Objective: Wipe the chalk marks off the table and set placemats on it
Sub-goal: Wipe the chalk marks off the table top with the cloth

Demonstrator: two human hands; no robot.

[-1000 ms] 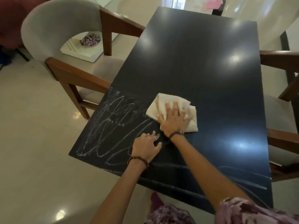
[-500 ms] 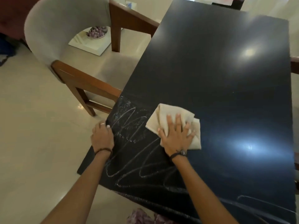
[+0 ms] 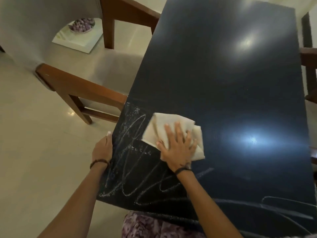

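Beige cloth [image 3: 173, 133] lies under my flat right hand [image 3: 178, 148] on the chalked bench [image 3: 223, 74]; my left hand [image 3: 103, 148] grips its edge.

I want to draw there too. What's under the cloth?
The dark table lies under the cloth, which the right hand presses flat. Whether chalk marks continue beneath is hidden.

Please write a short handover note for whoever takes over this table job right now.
Right hand: flat, fingers spread, pressing the cloth on the table.
Left hand: on the table's left edge; grip unclear.
Chalk marks: scribbles cover the near-left corner beside and below the cloth; fainter lines run along the near edge to the right.
Done: little visibly wiped.
Left: wipe all marks, then set placemats; none in view.
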